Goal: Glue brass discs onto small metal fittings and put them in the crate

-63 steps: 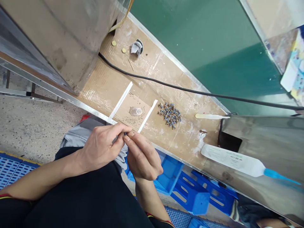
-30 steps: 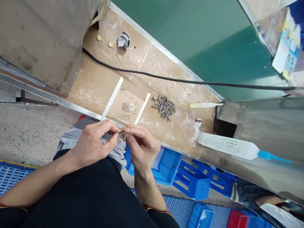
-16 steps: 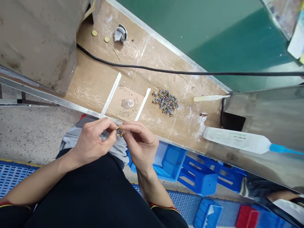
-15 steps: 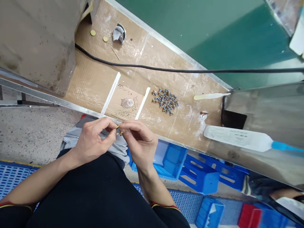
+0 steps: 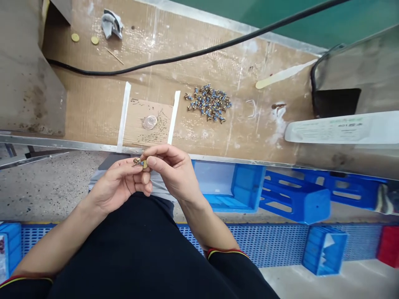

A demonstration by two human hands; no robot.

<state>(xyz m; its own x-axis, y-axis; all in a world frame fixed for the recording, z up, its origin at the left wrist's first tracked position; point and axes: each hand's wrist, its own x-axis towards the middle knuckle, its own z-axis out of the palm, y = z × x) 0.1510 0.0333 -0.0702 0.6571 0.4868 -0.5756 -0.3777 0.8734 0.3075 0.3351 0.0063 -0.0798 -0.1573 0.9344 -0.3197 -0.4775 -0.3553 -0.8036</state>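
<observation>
In front of the bench edge, my left hand [image 5: 115, 185] pinches a small gold-and-blue metal piece [image 5: 137, 161] between thumb and index finger; its other fingers curl loosely below. My right hand [image 5: 176, 172] pinches a small yellow disc [image 5: 144, 164] at the right end of that piece. The two small parts touch, but whether they are joined I cannot tell. Beyond the hands lies a cardboard square [image 5: 132, 126] with dark specks and a small clear round dish [image 5: 150, 122]. A pile of similar gold-and-blue pieces [image 5: 212, 103] lies to its right.
Two yellow discs [image 5: 94, 40], a crumpled grey cloth [image 5: 111, 25] and a thin stick [image 5: 115, 56] lie at the back left. A black cable [image 5: 174, 60] crosses the bench. At right are a spatula-like strip [image 5: 280, 77] and a white bottle [image 5: 339, 128]. Blue crates [image 5: 246, 187] stand below.
My left hand has turned palm up, and the piece and yellow disc now show more plainly between the fingers. The camera view has rotated and shifted, moving the bench in the picture.
</observation>
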